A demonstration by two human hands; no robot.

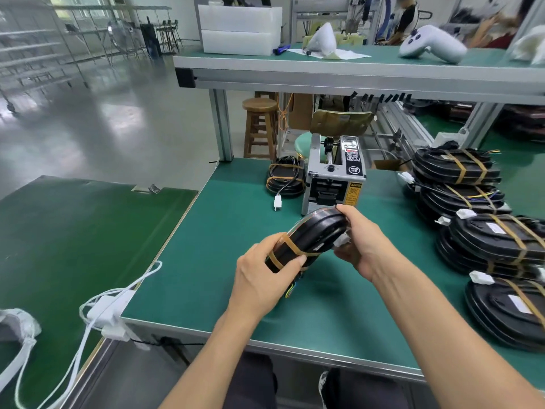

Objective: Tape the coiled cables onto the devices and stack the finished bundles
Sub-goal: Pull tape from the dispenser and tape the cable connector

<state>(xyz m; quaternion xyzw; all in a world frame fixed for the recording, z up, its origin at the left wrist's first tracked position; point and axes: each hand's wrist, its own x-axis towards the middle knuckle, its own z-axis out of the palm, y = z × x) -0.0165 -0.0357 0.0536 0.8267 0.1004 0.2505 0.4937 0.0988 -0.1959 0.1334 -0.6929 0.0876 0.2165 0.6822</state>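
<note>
A: While both hands are up off the mat, what's the status?

B: Device [312, 234] is held in the air just in front of the tape dispenser [334, 175], tilted, far end nearly at the dispenser's outlet. Left hand [265, 273] is wrapped round the near end, thumb lying across a band of tan tape [290, 247] that already crosses the body there. Right hand [358, 242] grips the far end, fingers curled over the rim, with a white connector [342, 240] tucked under them.

A: Why that grip?

B: My read: thumb is pressing the strip down, right hand steadies the part and keeps the connector from dangling. Holding it close to the dispenser keeps the next strip within reach. Coloured wires [290, 289] hang out below the near end. Coil itself is mostly hidden under the device.

A: Finished units?

B: Right of the dispenser, stacked bundles [460, 175] in several piles along the mat's right side, each black with tan tape bands and a white plug sticking out. Stacked flat, so they nest and don't slide.

A: Anything left of the dispenser?

B: One taped bundle [284, 178] just beside it, its white plug [277, 203] trailing on the green mat [212, 252]. Can't tell whether it's finished or set aside.

A: Behind?

B: Wooden stool [259, 125] past the table edge, upper shelf [354, 69] above the dispenser with a white handheld controller [430, 44].
</note>
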